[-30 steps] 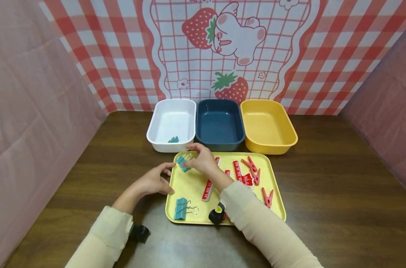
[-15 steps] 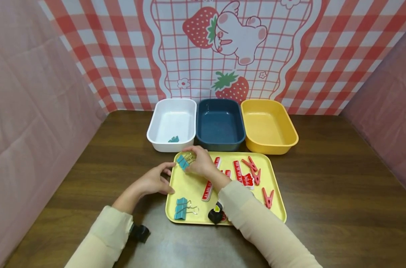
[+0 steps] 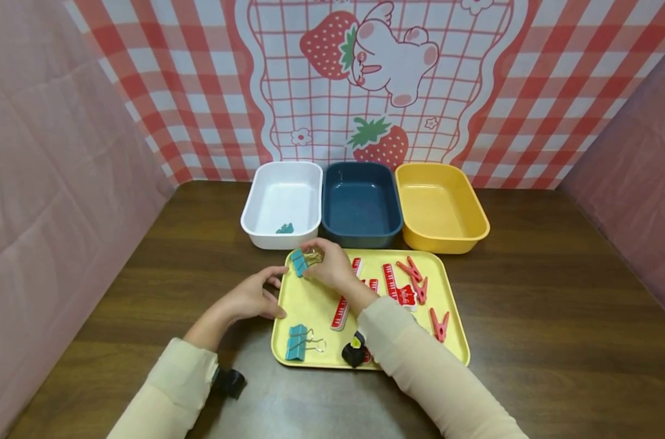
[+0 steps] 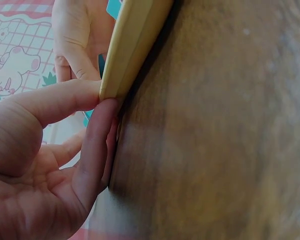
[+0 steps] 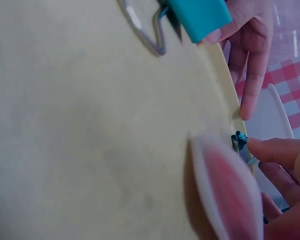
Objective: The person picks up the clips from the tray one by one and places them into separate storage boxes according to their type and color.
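In the head view, my left hand [image 3: 249, 297] holds the left edge of the yellow tray [image 3: 309, 300]. The left wrist view shows its thumb on the tray's rim [image 4: 121, 65] and fingers curled against the side. At the tray's back left corner, my right hand [image 3: 332, 266] pinches a teal binder clip [image 3: 298, 263] by its wire-handle side. The right wrist view has that clip [image 5: 241, 138] at the thumb tip, partly hidden. Another teal binder clip [image 3: 296, 342] lies at the tray's front left, handles pointing right.
Red piano-keyboard clips [image 3: 340, 313] and several coral clothespins [image 3: 439, 324] lie on the tray, some under my right arm. Behind it stand a white bin [image 3: 255, 210] with a small teal piece [image 3: 285, 228], a dark blue bin [image 3: 361, 234] and a yellow bin [image 3: 445, 242].
My right hand's fingers have shifted from over the teal binder clip to its wire-handle side, and the clip has turned and moved slightly. The left hand stays on the tray's edge.
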`<action>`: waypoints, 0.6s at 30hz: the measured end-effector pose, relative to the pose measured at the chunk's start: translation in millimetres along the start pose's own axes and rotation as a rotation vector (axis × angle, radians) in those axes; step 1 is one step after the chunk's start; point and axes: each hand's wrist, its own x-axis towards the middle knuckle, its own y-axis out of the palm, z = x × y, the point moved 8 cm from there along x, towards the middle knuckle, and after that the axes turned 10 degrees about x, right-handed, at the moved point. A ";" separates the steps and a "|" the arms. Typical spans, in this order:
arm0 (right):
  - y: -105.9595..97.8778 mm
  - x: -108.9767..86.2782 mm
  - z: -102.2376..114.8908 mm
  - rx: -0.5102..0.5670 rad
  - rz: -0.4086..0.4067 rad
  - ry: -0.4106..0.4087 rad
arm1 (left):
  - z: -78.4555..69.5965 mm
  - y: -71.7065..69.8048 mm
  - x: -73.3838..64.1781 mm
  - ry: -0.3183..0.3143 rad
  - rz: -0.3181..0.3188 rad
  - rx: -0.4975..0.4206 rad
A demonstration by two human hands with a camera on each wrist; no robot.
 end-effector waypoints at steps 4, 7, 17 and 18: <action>-1.1 -0.7 0.6 -0.024 -0.015 -0.002 | -1.0 0.9 -0.3 0.000 0.004 -0.006; -1.1 -0.6 0.5 -0.043 -0.019 0.000 | 0.3 0.9 0.0 -0.011 0.001 -0.009; -2.1 0.7 1.7 0.027 -0.023 -0.046 | 4.6 0.1 1.9 -0.025 -0.012 0.007; -2.0 0.8 2.1 0.045 -0.020 -0.053 | 4.9 -0.3 2.0 -0.029 -0.015 0.007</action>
